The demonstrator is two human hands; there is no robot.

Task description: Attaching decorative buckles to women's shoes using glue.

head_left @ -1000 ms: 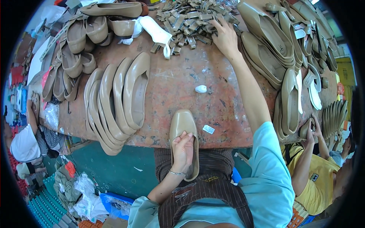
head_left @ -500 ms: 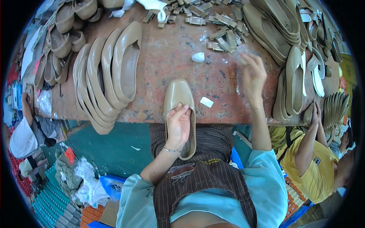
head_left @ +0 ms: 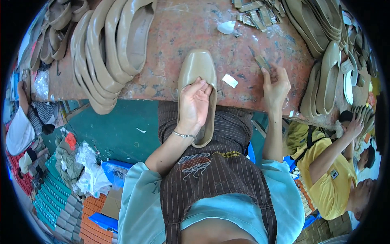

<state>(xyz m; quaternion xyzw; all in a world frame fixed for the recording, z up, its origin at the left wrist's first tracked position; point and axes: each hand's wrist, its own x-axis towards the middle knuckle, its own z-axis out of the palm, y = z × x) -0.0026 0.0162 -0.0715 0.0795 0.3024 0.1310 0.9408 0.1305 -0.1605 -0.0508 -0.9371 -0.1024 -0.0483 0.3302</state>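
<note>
A glossy tan square-toed shoe [head_left: 198, 65] points away from me, its heel over my lap at the table's edge. My left hand [head_left: 194, 103] is closed on it, palm up, with the fingers at the shoe's opening. To the right, just above the table, my right hand [head_left: 277, 87] pinches a small tan bow [head_left: 262, 62] between thumb and fingers. The bow's lower end is hidden by the fingertips. Between the shoe and that hand lies a small white label [head_left: 230, 80].
Nested tan shoes [head_left: 95, 53] stand at the left, and more shoes [head_left: 325, 77] are stacked at the right. A pile of tan bows [head_left: 260, 16] and a white blob-shaped piece [head_left: 226, 27] lie farther back. A person in yellow [head_left: 325, 175] sits to the right.
My right hand has drawn back from the bow pile toward me, and a bow now shows at its fingertips. My left hand keeps hold of the shoe. The view has tilted down.
</note>
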